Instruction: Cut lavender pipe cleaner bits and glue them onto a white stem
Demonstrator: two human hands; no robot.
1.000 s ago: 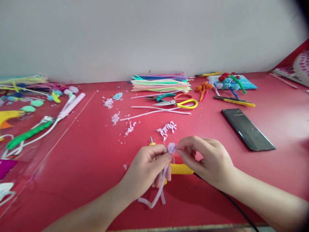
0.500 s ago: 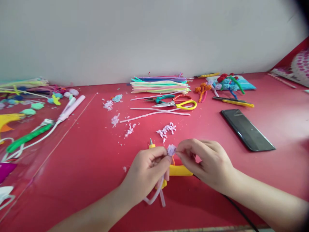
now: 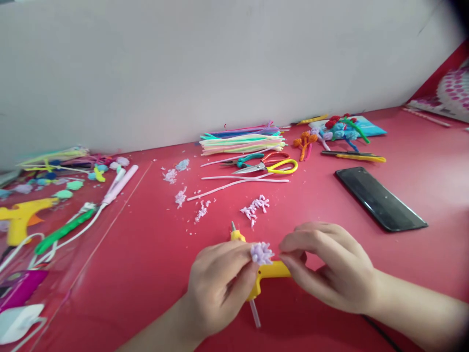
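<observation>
Between thumb and fingers, my left hand (image 3: 222, 286) pinches a small lilac pipe-cleaner flower (image 3: 262, 253), its short fuzzy bits pointing outward. A little to the right, apart from the flower, my right hand (image 3: 331, 266) has its thumb and forefinger pressed together; anything between them is too small to make out. A yellow glue gun (image 3: 275, 269) lies on the table under my hands, partly covered by the left one, with a clear glue stick (image 3: 255, 314) jutting from its back. Just beyond it are short lilac pipe-cleaner pieces (image 3: 255, 209).
Farther back lie yellow-handled scissors (image 3: 256, 168), teal-handled pliers (image 3: 247, 160) and a pipe-cleaner bundle (image 3: 242, 143). A phone (image 3: 381, 198) rests at right, near finished pipe-cleaner flowers (image 3: 339, 129). Cords and another yellow glue gun (image 3: 22, 215) occupy the left.
My right hand has drawn away from the flower to the right. My left hand has turned, so the flower faces me more, and its lilac stem no longer shows. The view has shifted slightly.
</observation>
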